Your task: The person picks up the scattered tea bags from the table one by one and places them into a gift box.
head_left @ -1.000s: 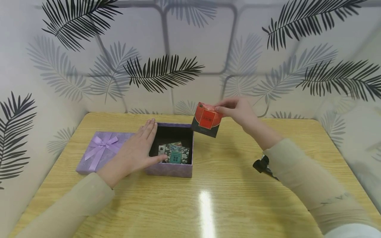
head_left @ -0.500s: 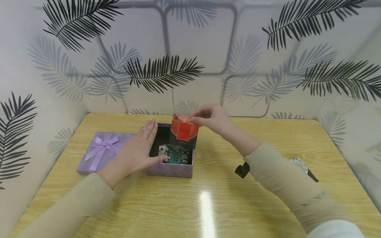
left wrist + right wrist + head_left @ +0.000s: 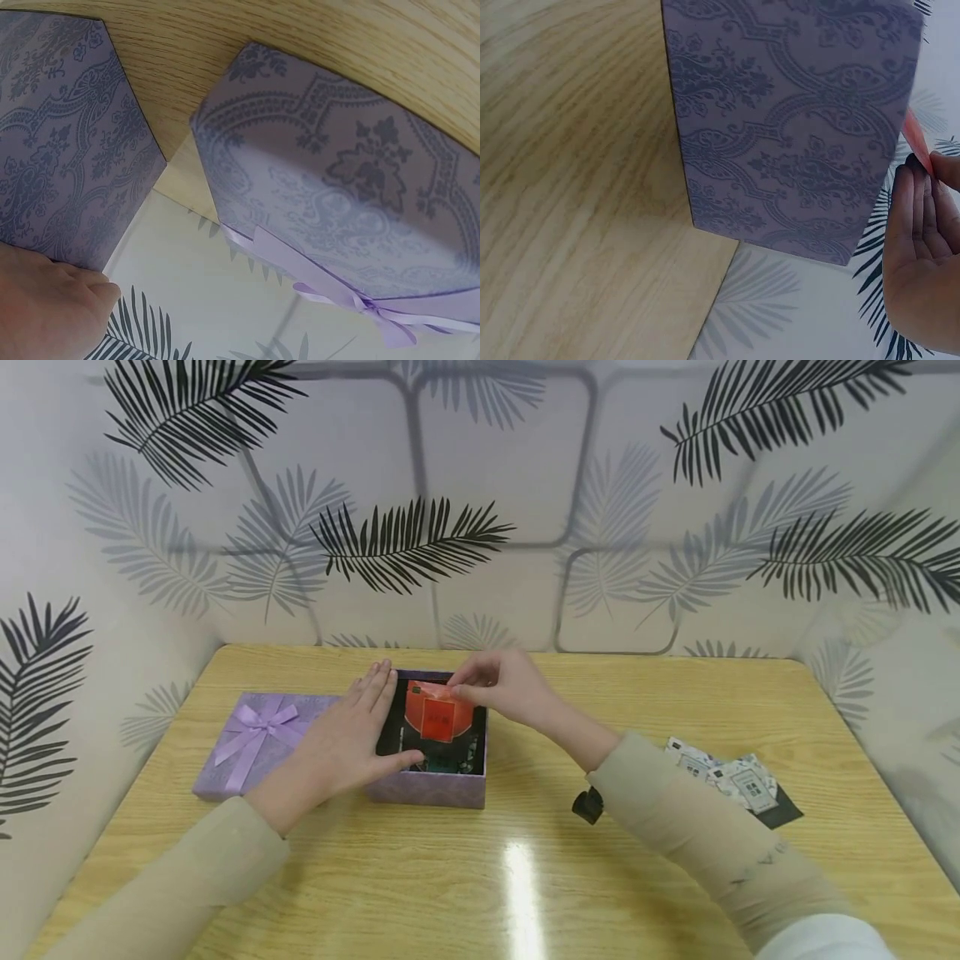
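An open purple gift box (image 3: pixel 426 791) stands on the table, with a patterned outer wall. At its left side rests my left hand (image 3: pixel 333 752), fingers straight and thumb reaching over the front rim. My right hand (image 3: pixel 506 683) pinches the top corner of a red and black square packet (image 3: pixel 437 720), which is held inside the box. Beneath it, a dark floral packet (image 3: pixel 471 753) is mostly hidden. In the right wrist view, the red packet's edge (image 3: pixel 916 139) shows between thumb and fingers, just past the box wall (image 3: pixel 795 127).
Left of the box lies its purple lid (image 3: pixel 225 777) with a ribbon bow (image 3: pixel 264 720). Several pale floral packets (image 3: pixel 750 783) and a dark one (image 3: pixel 780 810) overlap on the right of the table. A black wrist-worn device (image 3: pixel 588 806) shows under the right sleeve.
My right hand has carried the red and black packet left and down, from right of the box into it. The left hand has stayed in place. The packets at right have come into view.
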{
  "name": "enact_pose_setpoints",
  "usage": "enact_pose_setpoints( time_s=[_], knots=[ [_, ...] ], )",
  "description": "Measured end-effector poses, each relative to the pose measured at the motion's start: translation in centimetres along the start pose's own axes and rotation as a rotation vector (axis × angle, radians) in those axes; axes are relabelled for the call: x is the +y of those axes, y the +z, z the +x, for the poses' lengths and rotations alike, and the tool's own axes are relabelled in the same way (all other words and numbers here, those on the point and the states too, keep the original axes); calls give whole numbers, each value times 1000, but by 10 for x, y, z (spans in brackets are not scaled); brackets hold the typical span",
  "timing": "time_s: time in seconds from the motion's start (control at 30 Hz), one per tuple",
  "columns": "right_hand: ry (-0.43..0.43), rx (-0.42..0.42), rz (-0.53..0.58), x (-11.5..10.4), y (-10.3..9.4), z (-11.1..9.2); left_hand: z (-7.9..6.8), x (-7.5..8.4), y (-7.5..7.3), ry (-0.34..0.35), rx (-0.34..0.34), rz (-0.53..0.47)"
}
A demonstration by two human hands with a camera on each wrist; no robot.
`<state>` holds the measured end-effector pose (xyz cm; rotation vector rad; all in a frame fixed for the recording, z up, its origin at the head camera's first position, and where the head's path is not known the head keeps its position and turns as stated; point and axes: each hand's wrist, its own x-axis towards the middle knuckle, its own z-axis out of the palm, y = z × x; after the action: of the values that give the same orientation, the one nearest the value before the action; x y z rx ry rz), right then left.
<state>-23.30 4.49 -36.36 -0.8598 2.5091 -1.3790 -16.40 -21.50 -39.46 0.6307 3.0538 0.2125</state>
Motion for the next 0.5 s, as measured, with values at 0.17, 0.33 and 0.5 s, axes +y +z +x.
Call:
enact_pose_setpoints(
  time_s=[0.17, 0.33, 0.5],
  knots=[
    [-50, -19, -101, 3, 10, -1, 0, 0, -1, 4, -13, 8],
    [-103, -40, -208, 1, 18, -5, 0, 1, -2, 6, -10, 3],
    [-145, -44, -367, -1, 23, -9, 1, 0, -2, 13, -5, 7]
  ],
)
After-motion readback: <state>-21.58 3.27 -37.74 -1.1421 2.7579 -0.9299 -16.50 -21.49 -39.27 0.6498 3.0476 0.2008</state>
